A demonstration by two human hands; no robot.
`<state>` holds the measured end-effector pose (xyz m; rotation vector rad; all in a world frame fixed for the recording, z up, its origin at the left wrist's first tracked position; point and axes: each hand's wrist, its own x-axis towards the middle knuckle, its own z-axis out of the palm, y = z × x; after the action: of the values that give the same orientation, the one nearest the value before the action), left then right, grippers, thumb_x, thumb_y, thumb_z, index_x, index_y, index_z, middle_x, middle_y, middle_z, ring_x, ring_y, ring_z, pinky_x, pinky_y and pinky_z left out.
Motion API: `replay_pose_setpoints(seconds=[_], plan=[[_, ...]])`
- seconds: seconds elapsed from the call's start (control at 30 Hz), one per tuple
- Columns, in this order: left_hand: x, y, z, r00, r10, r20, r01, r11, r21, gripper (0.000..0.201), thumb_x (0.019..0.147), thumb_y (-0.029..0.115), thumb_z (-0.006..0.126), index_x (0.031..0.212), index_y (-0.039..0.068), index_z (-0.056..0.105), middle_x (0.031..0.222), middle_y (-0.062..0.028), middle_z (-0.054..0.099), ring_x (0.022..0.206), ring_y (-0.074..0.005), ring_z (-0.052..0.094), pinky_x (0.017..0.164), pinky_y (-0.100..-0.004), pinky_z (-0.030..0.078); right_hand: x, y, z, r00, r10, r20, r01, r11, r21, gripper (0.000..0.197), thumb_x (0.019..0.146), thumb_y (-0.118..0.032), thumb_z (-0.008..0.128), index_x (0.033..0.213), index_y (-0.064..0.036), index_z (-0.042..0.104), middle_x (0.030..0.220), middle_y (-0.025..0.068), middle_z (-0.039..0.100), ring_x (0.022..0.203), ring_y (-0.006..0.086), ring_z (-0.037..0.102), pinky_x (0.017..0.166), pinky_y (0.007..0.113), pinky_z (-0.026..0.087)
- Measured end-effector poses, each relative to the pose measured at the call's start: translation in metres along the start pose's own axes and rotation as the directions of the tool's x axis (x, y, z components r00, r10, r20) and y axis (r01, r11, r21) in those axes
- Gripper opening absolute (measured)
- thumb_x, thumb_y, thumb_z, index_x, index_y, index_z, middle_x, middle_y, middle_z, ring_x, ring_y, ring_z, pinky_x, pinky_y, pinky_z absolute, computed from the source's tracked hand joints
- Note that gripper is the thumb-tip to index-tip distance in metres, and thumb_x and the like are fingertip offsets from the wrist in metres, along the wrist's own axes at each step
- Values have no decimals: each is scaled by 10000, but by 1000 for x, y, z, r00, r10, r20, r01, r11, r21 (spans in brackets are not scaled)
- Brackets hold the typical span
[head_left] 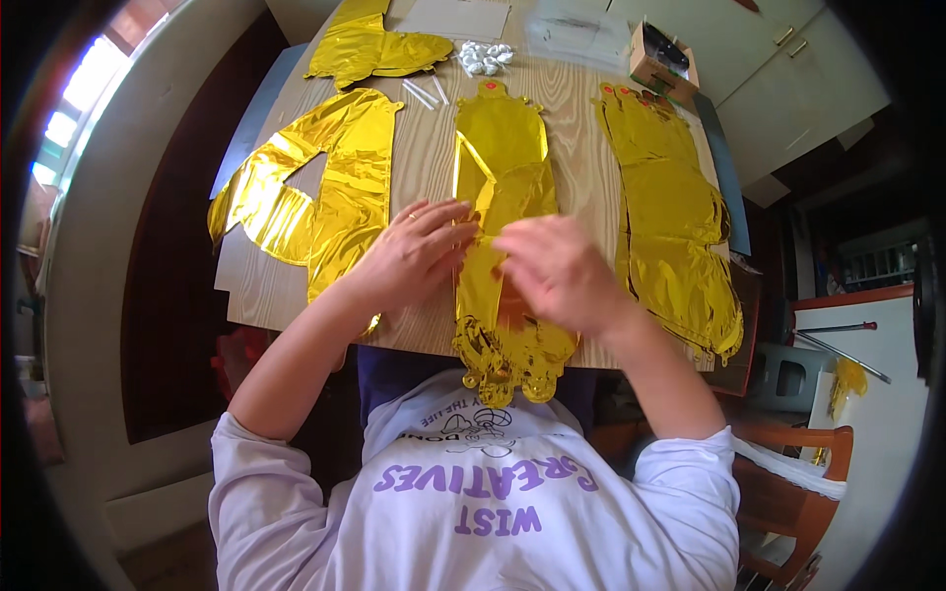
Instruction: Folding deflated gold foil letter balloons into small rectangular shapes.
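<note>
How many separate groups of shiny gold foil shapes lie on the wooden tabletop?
4: an upper-left group, a left group, a centre group and a right group. Further shapes may be hidden beneath the top ones.

You seem to be in a home: cupboard (788, 84) and wooden chair (816, 522) beyond the right edge of the table (585, 148)

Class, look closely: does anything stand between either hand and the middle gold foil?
Nothing visible does: the left hand is at the edge of the middle foil, and the blurred right hand is partly over it.
</note>
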<state>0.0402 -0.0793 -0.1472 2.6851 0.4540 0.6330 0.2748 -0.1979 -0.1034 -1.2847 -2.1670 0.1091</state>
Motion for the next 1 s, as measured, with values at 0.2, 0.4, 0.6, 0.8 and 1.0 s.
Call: replay_pose_setpoints(seconds=[0.2, 0.4, 0.6, 0.8, 1.0], plan=[[20, -29, -1, 998, 66, -8, -65, 998, 25, 279, 941, 152, 686, 1202, 52, 684, 1251, -143, 651, 1204, -333, 608, 1056, -475, 456, -13, -39, 51, 973, 19, 229, 14, 990, -141, 359, 851, -201, 749, 1158, -36, 663, 1176, 117, 618, 1077, 291, 581, 964, 425, 450], [45, -66, 4, 996, 83, -42, -80, 995, 67, 248, 928, 173, 701, 1142, 49, 706, 1202, -142, 673, 1143, -329, 628, 1014, -439, 475, -19, -48, 58, 992, -25, 127, 49, 981, -189, 271, 905, -201, 636, 1080, -2, 692, 1171, 147, 657, 1050, 282, 603, 969, 420, 463], [76, -104, 5, 997, -24, -73, 31, 994, 101, 266, 894, 197, 723, 1108, 39, 715, 1170, -136, 701, 1101, -346, 646, 994, -437, 491, -23, -49, 62, 991, 1, 134, 24, 981, -191, 382, 839, -197, 749, 1165, -15, 667, 1234, 148, 638, 1119, 285, 587, 948, 419, 471], [79, -102, 9, 980, -79, -180, 107, 983, 150, 330, 921, 242, 695, 1184, 42, 694, 1257, -146, 678, 1201, -345, 613, 1076, -452, 448, -26, -57, 55, 992, 56, 115, -40, 989, -141, 435, 851, -194, 736, 1230, -1, 643, 1297, 165, 627, 1156, 311, 591, 977, 427, 467], [36, -23, 6, 986, -100, -132, 118, 984, 133, 491, 913, 316, 720, 1308, 41, 622, 1401, -191, 574, 1331, -386, 516, 1150, -501, 376, -47, -24, -2, 980, 191, -53, -194, 979, -61, 287, 937, -139, 669, 1196, -25, 715, 1240, 167, 701, 1144, 326, 658, 1039, 443, 471]])
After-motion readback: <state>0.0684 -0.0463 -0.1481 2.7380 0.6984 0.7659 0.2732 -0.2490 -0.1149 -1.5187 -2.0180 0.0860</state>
